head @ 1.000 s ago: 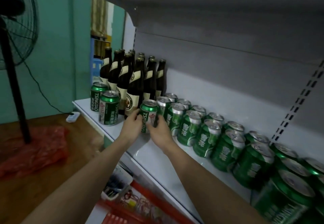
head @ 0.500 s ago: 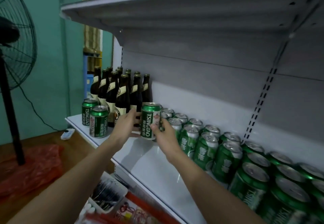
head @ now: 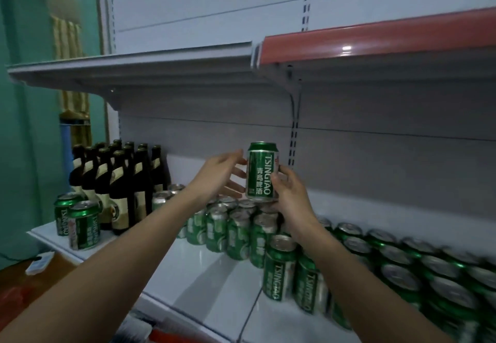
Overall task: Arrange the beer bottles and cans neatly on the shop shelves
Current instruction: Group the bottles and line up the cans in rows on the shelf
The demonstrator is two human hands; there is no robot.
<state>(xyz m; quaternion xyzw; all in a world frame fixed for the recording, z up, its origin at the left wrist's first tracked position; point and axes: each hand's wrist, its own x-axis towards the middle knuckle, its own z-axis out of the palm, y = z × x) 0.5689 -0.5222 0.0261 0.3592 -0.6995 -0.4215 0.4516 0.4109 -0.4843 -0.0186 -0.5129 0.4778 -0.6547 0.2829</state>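
right hand (head: 288,195) grips a lifted can (head: 261,172), left hand (head: 218,174) spread beside it, fingertips touching; next it needs setting squarely atop the can rows (head: 241,224).

Left forearm (head: 112,270): bare from the lower frame edge to the wrist; no sleeve reaches into view.
Right forearm (head: 357,278): bare from the lower right frame edge to the wrist; no sleeve reaches into view.
Left grip (head: 217,174): bare hand, ungloved; no ring or band shows on the visible fingers.
Right grip (head: 291,195): bare hand, ungloved; no ring or band shows on the visible fingers.
Wrists: uncovered on both sides; no watch, strap or bracelet shows.
Markings: cannot tell; lighting is dim and outlines are slightly blurred.
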